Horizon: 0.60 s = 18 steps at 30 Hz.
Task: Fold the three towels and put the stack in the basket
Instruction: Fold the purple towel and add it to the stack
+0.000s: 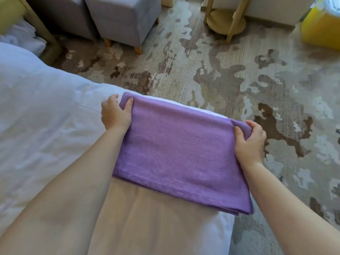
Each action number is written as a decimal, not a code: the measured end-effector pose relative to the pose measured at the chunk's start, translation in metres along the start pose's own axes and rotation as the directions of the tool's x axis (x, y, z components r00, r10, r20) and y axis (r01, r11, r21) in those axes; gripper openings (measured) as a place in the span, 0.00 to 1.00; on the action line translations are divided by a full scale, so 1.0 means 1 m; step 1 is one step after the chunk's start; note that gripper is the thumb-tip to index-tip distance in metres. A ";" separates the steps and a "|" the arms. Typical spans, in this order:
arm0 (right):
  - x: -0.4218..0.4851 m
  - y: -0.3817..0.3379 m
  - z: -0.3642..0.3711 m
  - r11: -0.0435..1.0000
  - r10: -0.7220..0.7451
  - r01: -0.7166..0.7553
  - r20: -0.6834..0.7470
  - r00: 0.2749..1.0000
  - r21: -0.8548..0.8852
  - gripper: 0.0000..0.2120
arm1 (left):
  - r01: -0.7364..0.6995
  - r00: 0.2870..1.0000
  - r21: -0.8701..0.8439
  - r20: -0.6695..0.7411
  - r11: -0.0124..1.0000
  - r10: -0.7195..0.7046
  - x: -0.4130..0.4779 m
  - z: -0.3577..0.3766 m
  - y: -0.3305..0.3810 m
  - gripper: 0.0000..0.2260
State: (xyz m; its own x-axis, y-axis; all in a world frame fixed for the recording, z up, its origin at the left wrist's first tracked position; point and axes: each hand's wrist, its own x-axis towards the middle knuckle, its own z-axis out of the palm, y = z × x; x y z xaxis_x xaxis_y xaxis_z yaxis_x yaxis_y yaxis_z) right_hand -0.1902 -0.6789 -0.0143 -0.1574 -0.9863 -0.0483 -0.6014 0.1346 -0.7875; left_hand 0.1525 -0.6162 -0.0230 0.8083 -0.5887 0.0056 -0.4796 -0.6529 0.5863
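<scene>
While on bed [46, 107], towel [176, 153] between hands [116, 115] [250, 142]

Bed [36, 107]: white, left
Carpet [220, 80]: blotched, right
Stools [119, 21]: two grey (side by side), far left
Stand [226, 24]: pale wood, far
Box [322, 28]: yellow, far right

Your towel [176, 159] lies folded on the corner of the bed [46, 107], its near edge overlapping a spread cloth [147, 218] that runs back toward you. Your left hand [115, 115] grips the towel's far left corner, and your right hand [250, 142] grips its far right corner, at the bed's edge. The rest of the bed stretches away to your left. The carpet [202, 70] lies beyond and right of the bed. On it, far ahead to the left, two stools [127, 21] stand side by side. A small table [225, 23] stands ahead to the right, with a box [320, 28] further right.
</scene>
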 end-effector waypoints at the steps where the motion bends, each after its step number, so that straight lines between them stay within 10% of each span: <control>1: -0.003 -0.005 -0.002 0.997 -0.019 0.015 -0.045 0.999 -0.079 0.21 | -0.085 0.991 0.084 -0.092 0.993 0.093 -0.004 -0.006 0.004 0.22; 4: -0.023 -0.029 0.002 0.893 -0.378 0.334 -0.096 0.921 -0.302 0.23 | -0.638 0.735 0.160 -0.166 0.754 0.657 -0.029 -0.015 0.024 0.16; 6: -0.041 -0.045 0.017 0.765 -0.521 0.526 0.125 0.845 -0.371 0.24 | -0.813 0.577 0.147 0.075 0.563 0.813 -0.056 -0.007 0.029 0.18; 9: -0.056 -0.038 0.038 0.646 -0.359 0.578 0.470 0.806 -0.498 0.29 | -0.748 0.647 0.212 0.445 0.629 0.619 -0.072 0.003 0.017 0.27; 15: -0.043 0.010 0.011 0.667 -0.214 0.394 0.344 0.914 -0.633 0.36 | -0.540 0.816 0.354 0.444 0.763 0.372 -0.041 -0.008 -0.031 0.27; 18: -0.053 0.022 -0.002 0.885 -0.118 0.242 0.312 0.943 -0.397 0.35 | -0.286 0.862 0.137 0.469 0.948 0.192 -0.037 -0.020 -0.059 0.28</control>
State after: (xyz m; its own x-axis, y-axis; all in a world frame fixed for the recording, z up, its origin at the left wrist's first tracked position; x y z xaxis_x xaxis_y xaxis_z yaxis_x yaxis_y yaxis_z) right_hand -0.1968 -0.6232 -0.0279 0.1673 -0.9753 -0.1443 -0.8814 -0.0824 -0.4651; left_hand 0.1578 -0.5466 -0.0421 0.4446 -0.8565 -0.2621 -0.7327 -0.5161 0.4437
